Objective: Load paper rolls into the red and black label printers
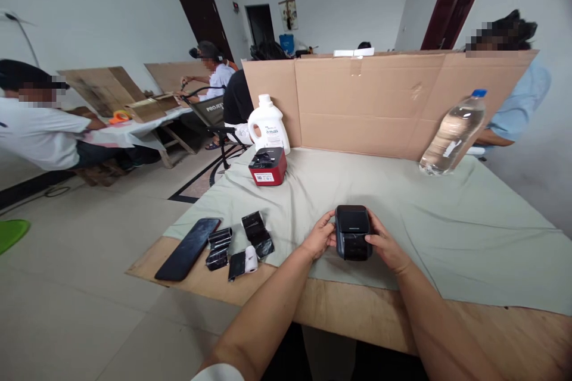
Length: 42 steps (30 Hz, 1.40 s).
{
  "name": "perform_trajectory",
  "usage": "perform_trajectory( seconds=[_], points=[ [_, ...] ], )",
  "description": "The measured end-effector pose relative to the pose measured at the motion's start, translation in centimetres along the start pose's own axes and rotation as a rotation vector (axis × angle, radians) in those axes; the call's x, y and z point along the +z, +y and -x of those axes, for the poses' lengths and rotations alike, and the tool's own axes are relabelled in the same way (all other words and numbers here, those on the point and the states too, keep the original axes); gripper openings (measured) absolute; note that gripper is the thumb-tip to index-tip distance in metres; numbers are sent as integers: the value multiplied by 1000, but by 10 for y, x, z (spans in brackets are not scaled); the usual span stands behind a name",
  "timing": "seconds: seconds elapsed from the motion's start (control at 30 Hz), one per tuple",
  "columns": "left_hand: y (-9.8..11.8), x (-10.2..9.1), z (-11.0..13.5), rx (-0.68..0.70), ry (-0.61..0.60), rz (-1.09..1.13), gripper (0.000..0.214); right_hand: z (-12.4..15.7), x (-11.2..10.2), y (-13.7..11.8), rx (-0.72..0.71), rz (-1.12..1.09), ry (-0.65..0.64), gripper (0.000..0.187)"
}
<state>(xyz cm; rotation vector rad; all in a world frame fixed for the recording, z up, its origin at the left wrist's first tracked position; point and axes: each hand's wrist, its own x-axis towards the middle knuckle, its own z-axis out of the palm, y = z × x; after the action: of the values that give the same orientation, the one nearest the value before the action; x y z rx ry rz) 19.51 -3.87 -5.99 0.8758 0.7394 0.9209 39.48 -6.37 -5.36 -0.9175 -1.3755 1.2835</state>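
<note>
A small black portable printer sits in front of me, close to the table's front edge. A glossy black strip covers its lower front. My left hand is closed on its left side, the fingertips partly hidden. On the opposite side my right hand holds it, thumb over the front and the other fingers behind. To the left lie a curled black strip, another black strip and a small white roll with a black piece beside it. Farther left is a black phone.
A red and black box stands before a white jug. A cardboard panel closes the table's far side, with a tilted water bottle against it. Green cloth covers most of the wooden table. Several people sit around.
</note>
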Motion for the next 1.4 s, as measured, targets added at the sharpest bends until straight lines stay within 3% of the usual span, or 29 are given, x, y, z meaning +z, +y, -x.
perform_trajectory(
  seconds=[0.2, 0.43, 0.63, 0.8, 1.0, 1.13, 1.3, 1.4],
  points=[
    [2, 1, 1, -33, -20, -6, 61, -2, -7, -2, 15, 5, 44, 58],
    [3, 2, 5, -64, -70, -21, 60, -4, -7, 1, 12, 49, 273, 39],
    [2, 5, 9, -112, -114, -172, 60, -5, -6, 4, 80, 75, 419, 46],
    [7, 7, 12, 35, -31, -323, 54, -4, 3, -2, 78, 196, 420, 49],
    [5, 11, 11, 285, 90, -757, 38, -2, 8, 3, 58, 597, 445, 55],
    [6, 12, 10, 325, 225, -991, 29, -5, 7, 7, 138, 809, 434, 52],
    [6, 12, 10, 377, 396, -1008, 13, -6, 7, 6, 177, 891, 416, 47],
    [10, 18, 16, 465, 416, -1004, 12, -6, 7, 4, 182, 900, 412, 46]
  ],
)
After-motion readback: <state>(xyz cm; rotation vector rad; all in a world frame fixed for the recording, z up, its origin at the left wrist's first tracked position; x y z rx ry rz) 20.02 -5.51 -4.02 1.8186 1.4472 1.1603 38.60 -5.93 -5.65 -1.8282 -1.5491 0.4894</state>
